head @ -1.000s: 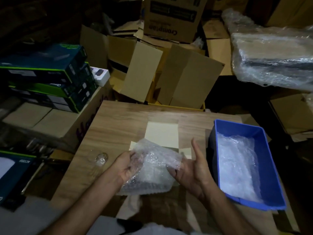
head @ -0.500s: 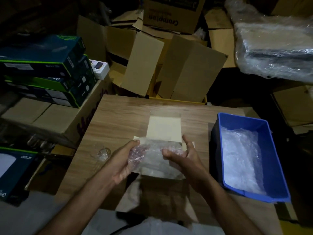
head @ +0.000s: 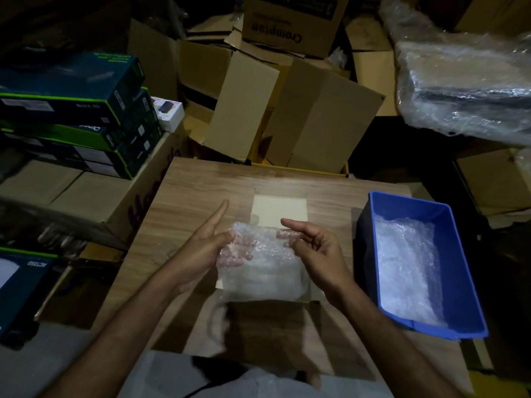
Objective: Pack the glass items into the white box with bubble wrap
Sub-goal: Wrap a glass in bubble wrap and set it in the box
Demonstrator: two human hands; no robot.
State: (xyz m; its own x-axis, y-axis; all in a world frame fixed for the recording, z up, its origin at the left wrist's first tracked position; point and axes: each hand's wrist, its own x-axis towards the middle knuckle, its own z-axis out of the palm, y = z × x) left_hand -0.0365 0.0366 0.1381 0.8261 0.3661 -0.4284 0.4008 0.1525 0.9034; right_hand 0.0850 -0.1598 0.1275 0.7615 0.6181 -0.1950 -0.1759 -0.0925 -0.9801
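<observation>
A sheet of bubble wrap (head: 265, 268) lies across the open white box (head: 280, 209) in the middle of the wooden table. My left hand (head: 205, 245) holds the sheet's left edge; its fingers show pink through the plastic and the index finger points away. Pinching the far right corner of the sheet is my right hand (head: 314, 249). The wrap hides the inside of the box; only the pale rear flap shows. A small clear glass piece is faintly visible beside my left wrist (head: 170, 252).
A blue plastic bin (head: 408, 201) lined with more bubble wrap stands at the table's right edge. Cardboard cartons (head: 316, 119) crowd the space behind the table. Dark product boxes (head: 71, 110) are stacked at the left, and a plastic-wrapped bundle (head: 465, 90) lies at the far right.
The bubble wrap went from being held up above the table to lying down over the white box. Both hands moved forward with it and keep its edges.
</observation>
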